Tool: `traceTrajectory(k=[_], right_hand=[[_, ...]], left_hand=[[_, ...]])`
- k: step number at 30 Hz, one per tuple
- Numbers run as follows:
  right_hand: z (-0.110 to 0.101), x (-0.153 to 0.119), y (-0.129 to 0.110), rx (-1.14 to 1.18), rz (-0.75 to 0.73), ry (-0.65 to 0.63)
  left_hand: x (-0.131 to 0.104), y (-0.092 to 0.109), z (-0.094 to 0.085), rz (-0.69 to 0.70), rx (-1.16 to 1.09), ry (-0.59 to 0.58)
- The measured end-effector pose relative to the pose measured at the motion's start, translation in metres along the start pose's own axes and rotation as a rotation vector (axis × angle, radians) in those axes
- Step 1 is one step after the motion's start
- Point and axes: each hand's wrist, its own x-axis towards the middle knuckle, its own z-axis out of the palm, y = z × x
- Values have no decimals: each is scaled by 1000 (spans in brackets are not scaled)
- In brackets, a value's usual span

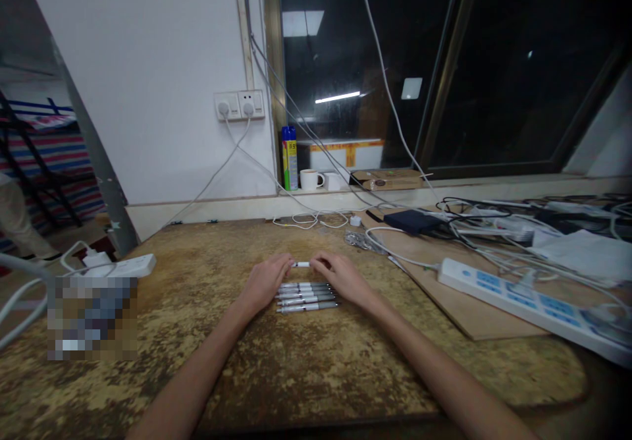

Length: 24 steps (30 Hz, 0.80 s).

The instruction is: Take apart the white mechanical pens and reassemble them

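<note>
A white pen [302, 265] is held level between my two hands, just beyond a row of pens. My left hand [269, 278] pinches its left end, and my right hand [340, 275] has closed fingers on its right end. Below it, several white and grey pens [307, 298] lie side by side on the worn wooden table [306, 367]. The sides of both hands rest close to the ends of that row. The ends of the held pen are hidden by my fingers.
On the right, a white power strip [513, 298] and tangled cables lie over a brown board [474, 318]. Clear plastic wrappers [364, 241] sit behind my right hand. Another power strip [133, 267] is at the left. A mug [310, 179] and spray can [289, 158] stand on the sill.
</note>
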Motion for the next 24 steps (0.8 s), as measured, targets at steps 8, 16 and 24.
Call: traceTrajectory(k=[8, 16, 24], right_hand=[[0, 3, 0, 143, 63, -24], [0, 4, 1, 195, 26, 26], [-1, 4, -3, 223, -24, 86]], left_hand=[[0, 0, 0, 13, -12, 7], [0, 5, -3, 12, -17, 4], [-1, 5, -3, 2, -44, 33]])
